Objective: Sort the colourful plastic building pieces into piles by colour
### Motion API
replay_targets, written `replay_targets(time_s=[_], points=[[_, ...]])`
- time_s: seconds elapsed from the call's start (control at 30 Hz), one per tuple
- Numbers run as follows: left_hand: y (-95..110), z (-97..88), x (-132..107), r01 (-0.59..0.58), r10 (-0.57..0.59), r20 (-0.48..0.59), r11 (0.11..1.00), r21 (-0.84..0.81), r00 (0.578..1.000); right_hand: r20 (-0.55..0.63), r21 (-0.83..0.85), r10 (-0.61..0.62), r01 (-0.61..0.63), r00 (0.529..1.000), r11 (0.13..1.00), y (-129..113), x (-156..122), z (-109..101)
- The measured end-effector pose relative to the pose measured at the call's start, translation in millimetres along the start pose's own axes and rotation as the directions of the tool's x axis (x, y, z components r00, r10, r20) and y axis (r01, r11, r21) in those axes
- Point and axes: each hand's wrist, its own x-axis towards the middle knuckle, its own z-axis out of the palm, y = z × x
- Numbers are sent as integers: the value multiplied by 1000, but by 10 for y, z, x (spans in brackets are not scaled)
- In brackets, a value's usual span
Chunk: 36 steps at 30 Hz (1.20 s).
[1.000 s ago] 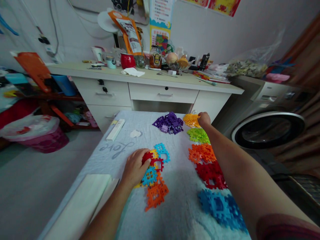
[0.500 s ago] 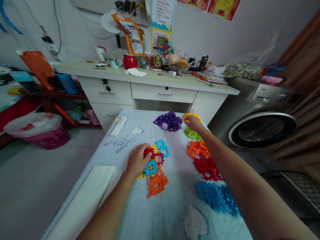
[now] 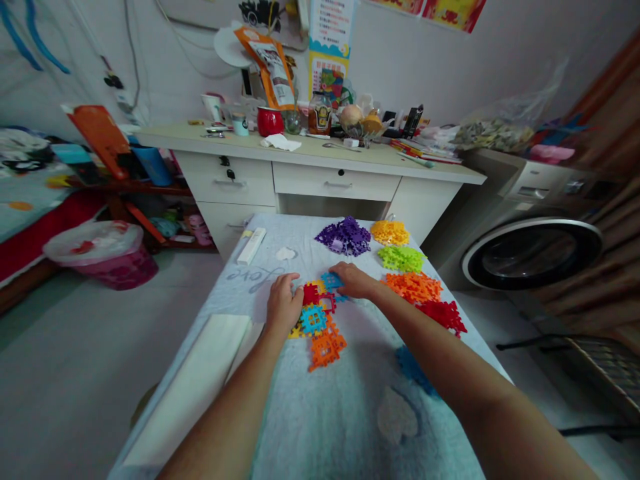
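Note:
A cluster of joined plastic interlocking squares lies on the cloth-covered table, with a red piece, a light blue piece, an orange piece and a blue piece at its far end. My left hand grips the cluster's left edge, thumb against the red piece; its other fingertips are partly hidden. At the far end, my right hand has its fingers closed over the blue piece's right side. Whatever is between those fingers is hidden.
Colour-sorted piles line the table's right side: purple, yellow, lime green, orange, red and blue. A white box lies far left. Beyond stand a cluttered desk and a washing machine.
My right hand has come from the yellow pile, left and toward me, to the cluster's far end. My left hand stays at the cluster's left edge. The view has shifted slightly.

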Motion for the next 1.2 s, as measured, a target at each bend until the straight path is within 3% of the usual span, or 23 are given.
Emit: replay_targets(time_s=[0.23, 0.43, 0.53, 0.67, 0.9, 1.03, 1.2], points=[[-4, 18, -1, -1, -1, 54, 1000, 22, 999, -63, 9, 250, -250, 966, 968, -72, -148, -4], [7, 6, 0, 8, -8, 68, 1000, 6, 998, -88, 76, 290, -283, 953, 956, -83, -443, -175], [4, 1, -2, 15, -15, 68, 1000, 0, 998, -185, 164, 329, -301, 926, 939, -41, -764, -364], [-3, 3, -9, 25, -25, 73, 1000, -8, 997, -280, 242, 371, -308, 885, 920, 78, -1395, -545], [2, 12, -9, 39, -38, 78, 999, -12, 996, -244, 269, 442, -378, 863, 886, 257, -2455, -404], [-1, 22, -6, 44, -43, 74, 999, -14, 996, -248, 291, 440, -367, 863, 883, 196, -2739, -304], [2, 25, -14, 46, -45, 68, 999, -6, 997, -251, 249, 356, -296, 900, 922, -28, -2765, -278]])
